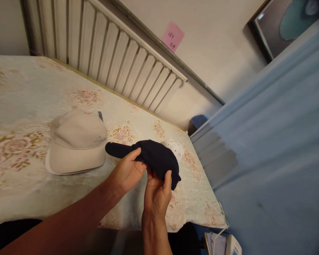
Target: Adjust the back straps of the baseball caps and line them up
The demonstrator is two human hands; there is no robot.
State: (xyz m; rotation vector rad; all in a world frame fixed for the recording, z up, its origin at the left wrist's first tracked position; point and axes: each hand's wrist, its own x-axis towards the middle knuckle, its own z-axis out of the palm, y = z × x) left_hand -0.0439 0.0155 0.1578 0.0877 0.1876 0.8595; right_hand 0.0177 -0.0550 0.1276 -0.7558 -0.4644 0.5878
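Observation:
A dark navy baseball cap (pixel 159 156) is held up above the flowered bedspread, its brim pointing left. My left hand (pixel 130 171) grips it near where brim and crown meet, thumb on top. Around the lower back edge of the crown, my right hand (pixel 158 191) is closed, thumb up against the fabric. The fingers of both hands are partly hidden under the cap. To the left lies a beige cap (pixel 78 132) with a small metallic mark, resting on the bed with another pale brim edge showing below it. A white cap-like item (pixel 175 148) sits partly hidden behind the navy cap.
The flowered bedspread (pixel 87 97) covers a flat surface set against a white radiator (pixel 117 53). A blue curtain (pixel 266 148) hangs along the right. A pink note (pixel 172 37) is on the wall. Papers and a white device (pixel 232 244) are at the lower right.

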